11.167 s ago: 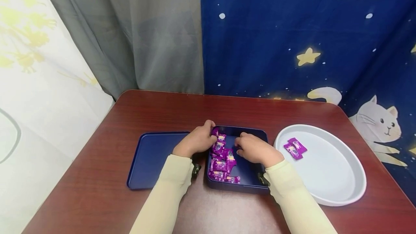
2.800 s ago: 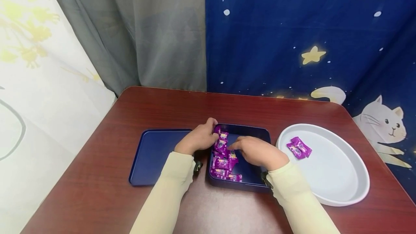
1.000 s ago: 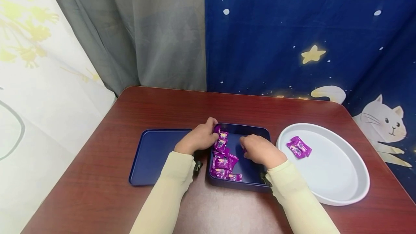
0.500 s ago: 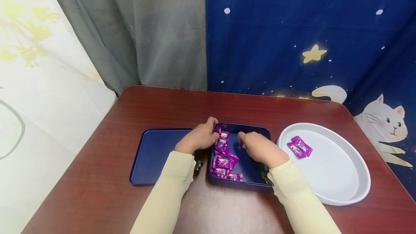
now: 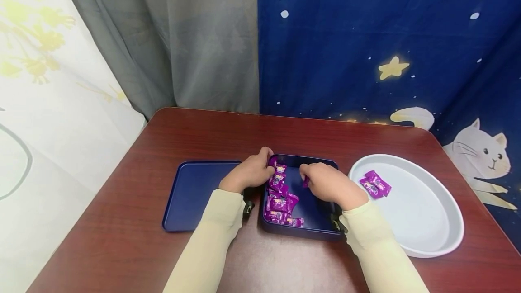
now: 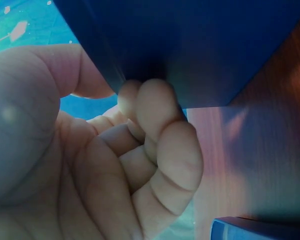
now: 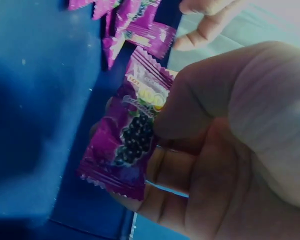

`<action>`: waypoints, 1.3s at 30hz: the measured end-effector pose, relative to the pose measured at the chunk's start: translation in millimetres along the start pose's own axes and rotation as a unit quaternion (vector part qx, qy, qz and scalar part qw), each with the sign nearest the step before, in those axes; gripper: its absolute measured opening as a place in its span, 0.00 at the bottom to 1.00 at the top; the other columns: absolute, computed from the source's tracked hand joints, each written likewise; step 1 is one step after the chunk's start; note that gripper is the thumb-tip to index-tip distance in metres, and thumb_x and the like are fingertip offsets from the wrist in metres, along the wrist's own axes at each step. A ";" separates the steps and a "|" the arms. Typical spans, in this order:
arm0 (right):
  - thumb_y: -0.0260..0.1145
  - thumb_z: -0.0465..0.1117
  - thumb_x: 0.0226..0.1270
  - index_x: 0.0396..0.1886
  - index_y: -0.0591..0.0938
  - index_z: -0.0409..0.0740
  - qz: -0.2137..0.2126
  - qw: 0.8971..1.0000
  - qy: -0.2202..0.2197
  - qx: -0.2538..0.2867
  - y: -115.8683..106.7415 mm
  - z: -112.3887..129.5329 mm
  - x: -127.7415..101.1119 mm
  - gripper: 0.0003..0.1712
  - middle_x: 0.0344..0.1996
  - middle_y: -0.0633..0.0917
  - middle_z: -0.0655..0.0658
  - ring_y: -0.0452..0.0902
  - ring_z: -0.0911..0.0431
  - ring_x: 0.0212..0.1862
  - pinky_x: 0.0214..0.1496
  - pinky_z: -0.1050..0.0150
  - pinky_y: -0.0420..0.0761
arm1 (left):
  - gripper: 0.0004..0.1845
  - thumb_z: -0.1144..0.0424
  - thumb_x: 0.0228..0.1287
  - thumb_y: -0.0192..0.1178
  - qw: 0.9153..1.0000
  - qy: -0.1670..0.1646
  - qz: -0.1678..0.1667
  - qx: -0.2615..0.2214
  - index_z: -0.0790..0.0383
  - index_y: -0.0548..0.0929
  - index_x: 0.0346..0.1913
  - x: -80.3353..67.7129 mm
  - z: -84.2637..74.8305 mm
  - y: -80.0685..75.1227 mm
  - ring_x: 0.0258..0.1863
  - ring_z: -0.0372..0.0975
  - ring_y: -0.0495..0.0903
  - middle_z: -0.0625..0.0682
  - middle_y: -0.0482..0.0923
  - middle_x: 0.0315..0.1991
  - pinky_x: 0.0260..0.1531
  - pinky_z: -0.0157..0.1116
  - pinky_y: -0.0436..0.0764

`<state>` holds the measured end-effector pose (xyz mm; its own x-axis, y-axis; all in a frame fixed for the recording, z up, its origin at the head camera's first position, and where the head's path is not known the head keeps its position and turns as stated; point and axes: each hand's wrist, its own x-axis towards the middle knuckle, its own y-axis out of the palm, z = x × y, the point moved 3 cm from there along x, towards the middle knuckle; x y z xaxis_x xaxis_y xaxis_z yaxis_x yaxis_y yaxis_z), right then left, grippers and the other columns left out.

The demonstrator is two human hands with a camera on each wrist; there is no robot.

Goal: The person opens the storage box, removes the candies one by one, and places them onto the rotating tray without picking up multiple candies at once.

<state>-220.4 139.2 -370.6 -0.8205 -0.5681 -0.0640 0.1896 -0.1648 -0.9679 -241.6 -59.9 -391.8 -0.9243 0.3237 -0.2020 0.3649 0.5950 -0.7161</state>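
Observation:
A dark blue tin box (image 5: 309, 226) sits mid-table with several purple candy packets (image 5: 278, 196) along its left side. My left hand (image 5: 249, 174) grips the box's left wall at the far corner; in the left wrist view its fingers (image 6: 162, 145) curl against the blue box wall (image 6: 200, 55). My right hand (image 5: 327, 183) is over the box and pinches one purple candy packet (image 7: 130, 137) between thumb and fingers, seen close in the right wrist view. The same candy packet (image 5: 305, 181) peeks out at the fingertips in the head view.
The box's blue lid (image 5: 191, 193) lies flat to the left. A white round tray (image 5: 423, 220) on the right holds two purple packets (image 5: 375, 184). Curtains hang behind the dark red table (image 5: 211, 134).
My right hand has closed on one packet and lifted it slightly up and to the right inside the box. The left hand has stayed on the box wall.

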 end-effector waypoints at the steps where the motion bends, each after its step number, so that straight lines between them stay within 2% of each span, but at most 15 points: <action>1: 0.60 0.27 0.63 0.30 0.75 0.47 -0.006 1.000 -0.002 -0.002 -1.4 -0.7 -0.8 0.11 0.20 0.72 0.51 0.70 0.54 0.28 0.34 0.59 0.74 | 0.23 0.57 0.73 0.53 1.000 -0.001 -0.001 0.001 0.56 0.62 0.66 -0.2 0.1 0.0 0.40 0.44 0.78 0.55 0.77 0.45 0.48 0.45 0.79; 9: 0.55 0.24 0.60 0.29 0.74 0.47 -0.054 0.998 -0.016 0.000 -16.1 -8.4 -10.8 0.13 0.21 0.72 0.52 0.70 0.54 0.28 0.36 0.58 0.74 | 0.22 0.57 0.73 0.53 1.000 -0.002 -0.002 0.008 0.56 0.63 0.65 -0.8 -0.9 0.3 0.39 0.44 0.78 0.55 0.78 0.44 0.47 0.45 0.78; 17: 0.55 0.25 0.60 0.33 0.76 0.44 -0.070 0.997 -0.017 0.011 -31.3 -15.2 -20.7 0.11 0.22 0.75 0.52 0.72 0.53 0.28 0.36 0.55 0.76 | 0.22 0.57 0.73 0.53 1.000 0.001 -0.001 0.010 0.56 0.63 0.65 -0.3 -1.5 1.1 0.39 0.44 0.78 0.55 0.77 0.44 0.47 0.45 0.78; 24: 0.53 0.24 0.59 0.36 0.79 0.41 -0.087 0.996 0.008 0.035 -41.1 -34.2 -30.6 0.12 0.26 0.80 0.50 0.74 0.52 0.31 0.40 0.53 0.77 | 0.22 0.57 0.73 0.52 1.000 0.004 -0.002 0.016 0.57 0.63 0.64 -0.4 -1.7 0.8 0.39 0.44 0.78 0.55 0.77 0.43 0.46 0.44 0.77; 30: 0.53 0.25 0.62 0.38 0.80 0.41 -0.081 0.994 0.045 0.059 -50.6 -57.4 -45.6 0.13 0.24 0.83 0.51 0.76 0.53 0.32 0.40 0.53 0.76 | 0.22 0.58 0.73 0.52 1.000 0.003 -0.002 0.015 0.57 0.63 0.65 -1.6 -2.5 0.3 0.39 0.44 0.77 0.55 0.77 0.44 0.47 0.44 0.76; 34: 0.55 0.26 0.62 0.38 0.82 0.41 -0.081 0.993 0.065 0.048 -55.3 -73.7 -55.7 0.12 0.30 0.83 0.47 0.76 0.49 0.34 0.42 0.49 0.76 | 0.22 0.57 0.73 0.53 1.000 0.002 -0.003 0.013 0.57 0.63 0.65 -1.8 -2.2 0.4 0.39 0.44 0.77 0.55 0.76 0.42 0.46 0.44 0.76; 39: 0.56 0.27 0.62 0.43 0.81 0.38 -0.061 0.992 0.100 0.053 -54.2 -97.9 -66.5 0.12 0.31 0.82 0.43 0.75 0.47 0.34 0.41 0.47 0.76 | 0.22 0.57 0.73 0.52 1.000 0.003 -0.002 0.014 0.57 0.63 0.65 -0.5 -1.3 1.3 0.39 0.44 0.78 0.55 0.77 0.43 0.47 0.44 0.76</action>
<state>-228.9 264.8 -337.7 -0.9295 -0.3687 -0.0054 0.1296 -0.3128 -0.9409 -240.5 -58.3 -391.7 -0.9254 0.3254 -0.1944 0.3570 0.5760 -0.7354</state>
